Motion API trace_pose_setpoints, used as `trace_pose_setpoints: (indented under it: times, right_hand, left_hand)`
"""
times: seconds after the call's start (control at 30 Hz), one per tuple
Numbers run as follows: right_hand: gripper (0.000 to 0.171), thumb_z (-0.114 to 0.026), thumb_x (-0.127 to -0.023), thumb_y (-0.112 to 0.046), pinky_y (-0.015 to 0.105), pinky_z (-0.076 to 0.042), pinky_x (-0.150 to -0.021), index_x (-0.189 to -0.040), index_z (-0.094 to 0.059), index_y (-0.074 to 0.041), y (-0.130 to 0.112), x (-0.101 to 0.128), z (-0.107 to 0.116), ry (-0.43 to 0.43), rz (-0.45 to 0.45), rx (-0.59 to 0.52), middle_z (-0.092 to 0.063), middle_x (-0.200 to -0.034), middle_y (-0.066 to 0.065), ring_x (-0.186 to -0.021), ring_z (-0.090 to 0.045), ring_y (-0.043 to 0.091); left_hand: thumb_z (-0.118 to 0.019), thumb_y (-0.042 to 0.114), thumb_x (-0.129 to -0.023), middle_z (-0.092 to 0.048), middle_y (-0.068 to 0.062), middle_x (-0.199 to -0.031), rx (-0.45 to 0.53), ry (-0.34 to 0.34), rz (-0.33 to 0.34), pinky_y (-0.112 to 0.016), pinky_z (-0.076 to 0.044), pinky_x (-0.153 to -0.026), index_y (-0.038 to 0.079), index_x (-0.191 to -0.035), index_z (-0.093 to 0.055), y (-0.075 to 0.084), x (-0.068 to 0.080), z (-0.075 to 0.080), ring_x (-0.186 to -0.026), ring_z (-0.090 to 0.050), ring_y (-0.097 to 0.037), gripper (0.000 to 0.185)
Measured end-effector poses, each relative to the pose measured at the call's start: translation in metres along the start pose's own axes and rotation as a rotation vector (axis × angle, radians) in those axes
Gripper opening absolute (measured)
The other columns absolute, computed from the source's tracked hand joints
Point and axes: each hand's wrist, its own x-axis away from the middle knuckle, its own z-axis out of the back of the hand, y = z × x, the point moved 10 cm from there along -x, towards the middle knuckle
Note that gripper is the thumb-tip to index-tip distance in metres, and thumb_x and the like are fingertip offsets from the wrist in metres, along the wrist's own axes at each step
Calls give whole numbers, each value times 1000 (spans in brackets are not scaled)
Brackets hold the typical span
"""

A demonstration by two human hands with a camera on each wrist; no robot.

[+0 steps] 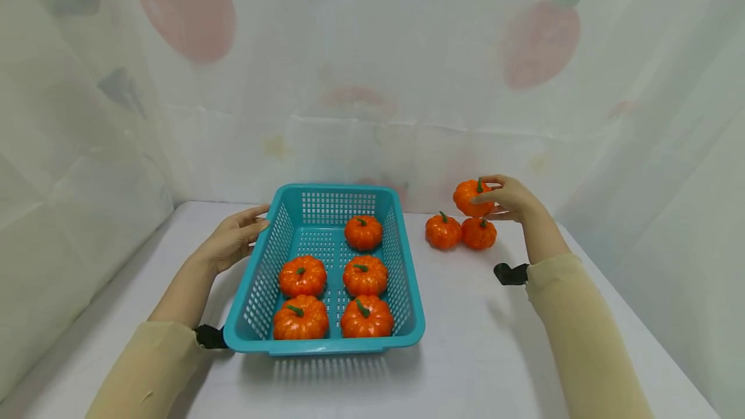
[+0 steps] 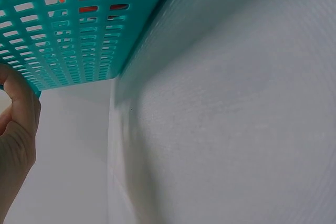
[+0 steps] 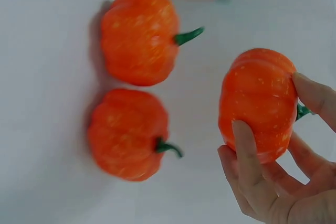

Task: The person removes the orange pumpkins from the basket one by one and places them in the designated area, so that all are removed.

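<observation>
Right now I am holding one pumpkin up in my curled right hand above two more pumpkins on the table, steadying the blue basket of five with my flat left hand, so it needs carrying over next, I think.

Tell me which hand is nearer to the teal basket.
Left. The left hand rests with straight fingers against the teal basket at its left wall. The right hand is well off to the basket's right, holding a small pumpkin above two others on the table.
</observation>
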Motion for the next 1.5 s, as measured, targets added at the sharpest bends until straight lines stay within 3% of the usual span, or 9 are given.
trace_pose_setpoints:
  times: [0.2,0.37,0.77,1.17,1.37,1.5]
  right_hand:
    - [84,-67,-93,-23,33,-57,-96,-159,-16,-16,26,-1,16,90,-39,-54,-22,-161,22,-113,-53,30]
    - [84,-66,-93,-21,28,-60,-85,-160,-15,-16,47,-4,33,189,-59,-145,-19,-162,22,-120,-51,34]
    - [83,-64,-94,-18,37,-51,-100,-160,-13,-20,97,-2,56,404,-186,-400,-10,-167,12,-147,-35,34]
    - [84,-63,-93,-17,41,-47,-104,-160,-13,-16,137,-7,56,423,-255,-398,-8,-167,13,-149,-29,32]
    - [83,-63,-92,-17,41,-43,-111,-159,-15,-13,153,-13,53,405,-273,-337,-8,-166,16,-149,-27,32]
    - [83,-64,-92,-17,40,-45,-108,-159,-15,-13,159,-16,50,392,-282,-319,-9,-166,18,-148,-27,33]
  left_hand:
    - [-51,28,-104,-57,6,-110,-1,-2,7,-24,-59,-79,6,-159,-14,0,1,-1,-91,-67,-2,70]
    - [-50,27,-104,-57,5,-111,-7,-8,-7,-24,-59,-79,6,-158,-15,2,1,-1,-92,-67,-2,68]
    - [-50,26,-104,-56,5,-110,-4,-5,-8,-25,-59,-80,5,-158,-14,3,0,0,-91,-67,-2,68]
    - [-49,24,-104,-56,6,-109,18,-14,-14,-24,-59,-78,6,-159,-13,5,2,-2,-91,-67,-2,68]
    - [-50,24,-104,-56,5,-109,12,-9,-14,-23,-59,-77,6,-159,-12,4,2,-1,-90,-67,-2,69]
    - [-50,23,-104,-55,4,-110,12,-9,-14,-24,-59,-77,5,-158,-13,2,0,-1,-90,-67,-2,68]
